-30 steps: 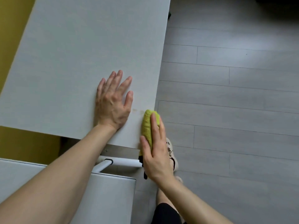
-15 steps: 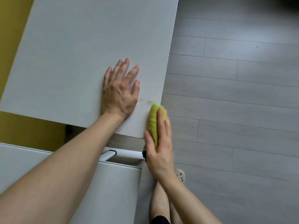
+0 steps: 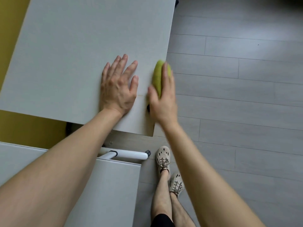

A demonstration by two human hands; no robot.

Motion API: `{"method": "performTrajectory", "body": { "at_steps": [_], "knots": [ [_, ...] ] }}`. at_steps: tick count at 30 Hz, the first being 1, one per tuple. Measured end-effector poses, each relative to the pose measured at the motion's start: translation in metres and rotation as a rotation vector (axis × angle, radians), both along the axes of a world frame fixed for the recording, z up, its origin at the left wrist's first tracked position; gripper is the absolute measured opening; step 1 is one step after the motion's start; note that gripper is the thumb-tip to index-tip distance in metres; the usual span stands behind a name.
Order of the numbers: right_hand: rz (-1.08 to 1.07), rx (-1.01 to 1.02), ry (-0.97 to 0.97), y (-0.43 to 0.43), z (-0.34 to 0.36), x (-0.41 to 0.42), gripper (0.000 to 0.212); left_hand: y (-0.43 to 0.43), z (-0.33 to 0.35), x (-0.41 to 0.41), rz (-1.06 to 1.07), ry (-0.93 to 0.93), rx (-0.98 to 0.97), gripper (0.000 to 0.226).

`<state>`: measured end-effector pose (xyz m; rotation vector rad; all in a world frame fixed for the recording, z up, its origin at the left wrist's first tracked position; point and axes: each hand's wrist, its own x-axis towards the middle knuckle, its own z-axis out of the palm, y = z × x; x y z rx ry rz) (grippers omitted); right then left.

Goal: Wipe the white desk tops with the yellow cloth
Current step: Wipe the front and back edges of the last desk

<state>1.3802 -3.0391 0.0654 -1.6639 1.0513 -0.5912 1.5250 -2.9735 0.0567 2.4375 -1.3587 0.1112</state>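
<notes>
The right hand point(image 3: 161, 99), clasping the yellow cloth point(image 3: 157, 76), has swept forward along the right edge of the white desk top point(image 3: 82, 54) (a faint stain point(image 3: 140, 95) remains, so more rubbing seems due), while the left hand point(image 3: 118, 86) lies flat, fingers spread.

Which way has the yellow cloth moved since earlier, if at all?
Yes. Yellow cloth slid forward along the desk edge, past the faint stain.
</notes>
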Motion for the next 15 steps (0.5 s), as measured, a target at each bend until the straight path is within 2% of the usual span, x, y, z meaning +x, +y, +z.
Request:
{"method": "performTrajectory", "body": {
  "at_steps": [2, 4, 11, 13, 15],
  "knots": [
    [0.01, 0.046, -0.004, 0.06, 0.006, -0.034, 0.077, 0.0, 0.001, 0.001, -0.002, -0.008, 0.008, 0.05],
    [0.01, 0.052, 0.0, 0.077, 0.009, -0.042, 0.077, 0.001, 0.001, 0.001, -0.004, -0.014, 0.017, 0.05],
    [-0.027, 0.018, 0.119, -0.096, -0.003, 0.059, 0.079, 0.001, -0.003, 0.002, -0.009, -0.024, -0.011, 0.049],
    [-0.031, 0.013, 0.136, -0.105, -0.004, 0.064, 0.084, 0.001, -0.005, 0.003, -0.011, -0.023, -0.014, 0.049],
    [-0.028, 0.012, 0.108, -0.073, -0.003, 0.046, 0.091, 0.001, -0.007, 0.004, -0.011, -0.017, -0.013, 0.049]
  ]
}}
